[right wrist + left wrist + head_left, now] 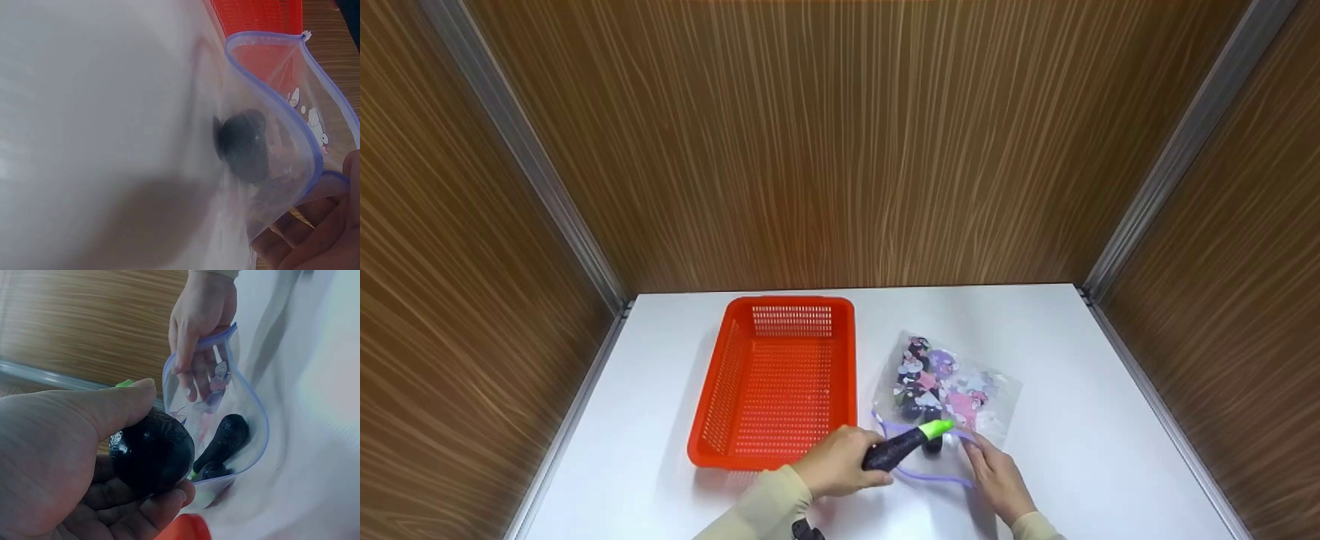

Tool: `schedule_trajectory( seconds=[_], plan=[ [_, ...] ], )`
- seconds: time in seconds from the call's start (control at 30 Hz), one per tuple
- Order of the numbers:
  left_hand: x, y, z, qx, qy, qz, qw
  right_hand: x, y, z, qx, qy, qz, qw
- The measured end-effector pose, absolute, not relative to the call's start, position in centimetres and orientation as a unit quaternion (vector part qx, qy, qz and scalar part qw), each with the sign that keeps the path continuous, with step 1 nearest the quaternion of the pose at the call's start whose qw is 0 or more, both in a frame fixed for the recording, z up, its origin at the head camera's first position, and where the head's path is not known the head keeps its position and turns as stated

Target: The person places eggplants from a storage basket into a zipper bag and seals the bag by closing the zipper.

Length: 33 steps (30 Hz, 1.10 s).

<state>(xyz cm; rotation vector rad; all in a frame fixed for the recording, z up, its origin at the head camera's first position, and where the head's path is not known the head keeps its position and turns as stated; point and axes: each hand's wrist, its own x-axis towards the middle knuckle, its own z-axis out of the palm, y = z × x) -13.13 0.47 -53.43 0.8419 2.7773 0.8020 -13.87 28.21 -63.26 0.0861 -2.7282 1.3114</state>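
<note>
My left hand (840,463) grips a dark purple eggplant (894,451) around its thick end, with the bright green stem end pointing right over the bag's mouth. The clear zip bag (1001,401), printed with pink and purple cartoon figures, lies on the table with its purple-edged mouth open towards me. My right hand (997,478) pinches the right side of that mouth, thumb and fingers on either side of the film in the left wrist view. Several dark eggplants lie inside the bag, one eggplant (228,439) near the opening.
A red plastic basket (849,360) with slotted walls stands left of the bag, with nothing in it. The white tabletop (1102,420) is bounded by wood-grain panels (840,150) at the back and both sides, with metal strips in the corners.
</note>
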Motion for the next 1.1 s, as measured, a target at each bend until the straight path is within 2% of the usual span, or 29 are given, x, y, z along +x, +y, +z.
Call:
schedule_trajectory(
  seconds=[0.6, 1.1],
  plan=[
    [-12.2, 1.4, -55.2, 0.295, 0.922, 0.239, 0.075, -13.8, 28.2, -63.2, 0.029, -0.898, 0.435, 0.066],
    [-11.9, 3.5, -56.3, 0.295, 0.935, 0.191, 0.035, -13.7, 27.9, -63.0, 0.035, -0.894, 0.441, 0.065]
  ],
)
